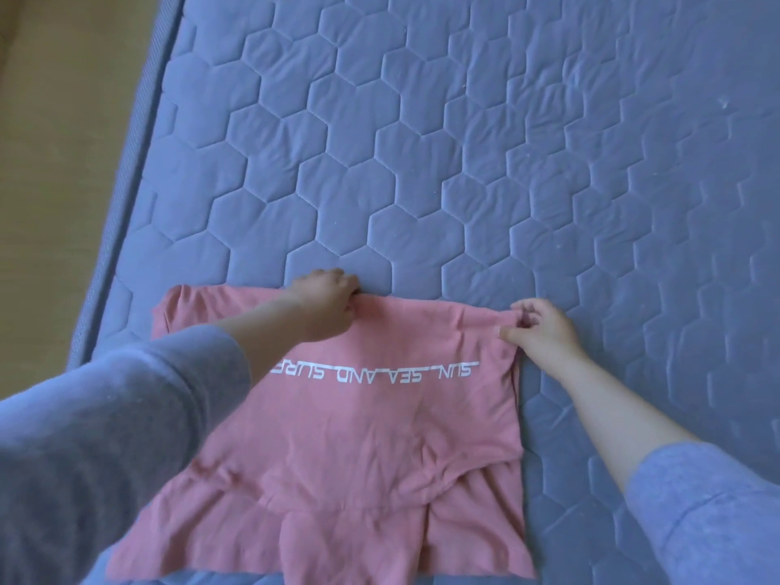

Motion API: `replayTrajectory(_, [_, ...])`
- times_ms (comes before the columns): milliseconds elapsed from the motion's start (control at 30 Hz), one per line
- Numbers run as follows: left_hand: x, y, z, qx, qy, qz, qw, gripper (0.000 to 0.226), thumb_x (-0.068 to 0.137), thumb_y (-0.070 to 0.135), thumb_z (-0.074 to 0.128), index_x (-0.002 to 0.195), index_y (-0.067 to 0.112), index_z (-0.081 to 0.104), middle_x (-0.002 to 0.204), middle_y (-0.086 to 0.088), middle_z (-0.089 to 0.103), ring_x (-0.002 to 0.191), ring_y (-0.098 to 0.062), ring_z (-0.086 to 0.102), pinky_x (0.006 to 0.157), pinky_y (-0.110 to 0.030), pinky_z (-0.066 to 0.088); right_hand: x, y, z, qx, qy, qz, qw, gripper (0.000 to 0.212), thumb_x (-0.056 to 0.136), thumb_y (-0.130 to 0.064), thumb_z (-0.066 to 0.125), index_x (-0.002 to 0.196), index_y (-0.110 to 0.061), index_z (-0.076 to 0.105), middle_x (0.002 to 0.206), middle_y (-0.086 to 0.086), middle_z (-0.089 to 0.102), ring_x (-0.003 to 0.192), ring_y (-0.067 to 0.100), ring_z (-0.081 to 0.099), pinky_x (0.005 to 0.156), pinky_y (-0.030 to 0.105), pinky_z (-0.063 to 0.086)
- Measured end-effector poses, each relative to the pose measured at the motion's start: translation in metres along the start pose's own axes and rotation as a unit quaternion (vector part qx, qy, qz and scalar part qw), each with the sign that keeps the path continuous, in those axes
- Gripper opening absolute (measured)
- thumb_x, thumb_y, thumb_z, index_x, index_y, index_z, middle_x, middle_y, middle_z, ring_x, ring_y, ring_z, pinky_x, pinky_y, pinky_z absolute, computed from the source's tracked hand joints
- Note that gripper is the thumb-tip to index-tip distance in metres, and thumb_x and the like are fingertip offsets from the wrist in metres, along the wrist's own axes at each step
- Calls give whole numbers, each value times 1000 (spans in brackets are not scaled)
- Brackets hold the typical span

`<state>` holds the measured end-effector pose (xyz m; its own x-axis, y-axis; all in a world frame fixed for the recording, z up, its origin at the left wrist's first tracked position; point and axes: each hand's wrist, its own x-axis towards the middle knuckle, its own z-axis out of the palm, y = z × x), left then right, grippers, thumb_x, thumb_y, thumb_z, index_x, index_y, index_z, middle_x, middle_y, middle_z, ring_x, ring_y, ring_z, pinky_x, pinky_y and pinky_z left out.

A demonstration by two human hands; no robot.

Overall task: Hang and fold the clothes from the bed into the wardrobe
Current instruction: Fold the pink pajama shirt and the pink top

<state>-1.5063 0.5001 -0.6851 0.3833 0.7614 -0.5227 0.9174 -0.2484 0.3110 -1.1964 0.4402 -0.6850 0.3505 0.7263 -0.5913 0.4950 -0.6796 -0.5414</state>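
A pink T-shirt [358,424] with white lettering lies spread on the blue quilted mattress [506,162], at the near edge of the view. My left hand [327,304] grips the shirt's far edge near the middle, fingers curled into the cloth. At the far right corner my right hand [538,331] pinches the fabric between thumb and fingers. Both forearms reach forward over the shirt, in grey-blue sleeves. The shirt's near part is rumpled and partly folded over itself.
The mattress stretches far ahead and to the right with a hexagon quilt pattern. Its left edge [139,133] runs diagonally, with a tan floor [55,120] beyond it. No wardrobe or other clothes are in view.
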Motion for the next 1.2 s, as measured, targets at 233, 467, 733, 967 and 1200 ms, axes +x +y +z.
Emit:
replayTrajectory(233, [45, 107, 11, -44, -63, 63, 995, 33, 89, 35, 54, 114, 14, 55, 121, -5, 58, 111, -29, 55, 84, -34, 45, -59, 61, 23, 49, -35, 149, 987, 35, 81, -21, 78, 106, -2, 64, 100, 10, 69, 90, 22, 67, 69, 21, 46])
replayTrajectory(467, [64, 166, 14, -25, -60, 141, 988, 26, 85, 28, 60, 103, 11, 60, 106, -6, 61, 106, -30, 56, 73, -32, 44, -123, 104, 64, 95, 46, 145, 984, 32, 81, -29, 76, 91, 0, 71, 86, 15, 73, 88, 29, 69, 77, 41, 53])
replayTrajectory(733, [39, 176, -19, -7, -72, 174, 982, 23, 77, 32, 66, 66, 18, 52, 72, 6, 54, 76, -22, 54, 52, -25, 39, -169, 118, 43, 40, 67, 115, 990, 42, 85, -29, 69, 63, -17, 35, 56, -5, 41, 64, 20, 45, 62, 39, 38])
replayTrajectory(967, [-15, 148, -65, -18, 54, 202, 978, 25, 80, 20, 48, 57, 20, 39, 67, 5, 41, 63, -20, 43, 51, -25, 30, -220, 72, 40, 68, 174, 16, 982, 37, 81, -13, 69, 67, -18, 36, 55, -5, 43, 59, 20, 43, 59, 39, 38])
replayTrajectory(1200, [-77, 69, -109, 38, 102, 188, 976, 15, 81, 19, 58, 74, 6, 59, 87, -8, 57, 79, -29, 56, 64, -33, 46, -282, 12, 72, 73, 175, -59, 980, 37, 77, -15, 67, 65, -25, 33, 53, -10, 48, 49, 4, 39, 49, 21, 33])
